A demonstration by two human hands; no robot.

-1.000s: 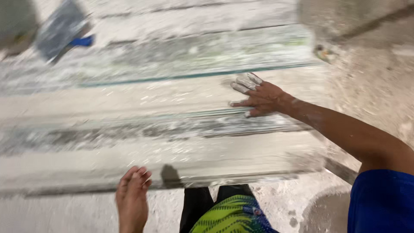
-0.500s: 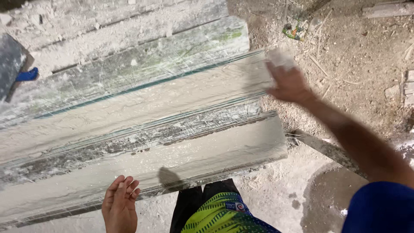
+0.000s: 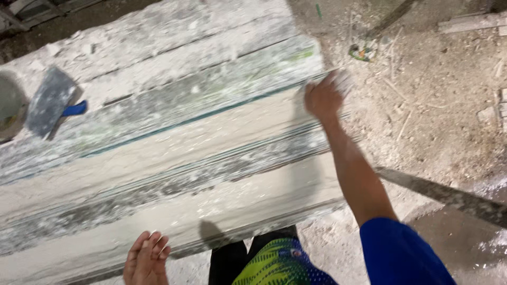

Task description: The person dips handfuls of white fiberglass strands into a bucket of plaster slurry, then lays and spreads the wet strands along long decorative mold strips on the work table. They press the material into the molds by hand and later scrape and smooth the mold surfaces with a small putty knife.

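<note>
The right hand (image 3: 323,97) reaches to the upper middle of the frame and rests on the far right end of a long plaster moulding (image 3: 174,174), its grip curled over the end edge, the fingertips blurred and white with powder. The left hand (image 3: 147,258) lies flat at the bottom left, fingers together, pressed on the near edge of the same moulding. The piece runs across the whole frame on a dusty tabletop (image 3: 158,37) of planks. It looks stiff, heavy and brittle, its surface chalky and likely slippery with dust; I judge it best held under the thick flat edges at both ends, not by the thin ribs. A trowel with a blue handle (image 3: 53,103) lies at the upper left
</note>
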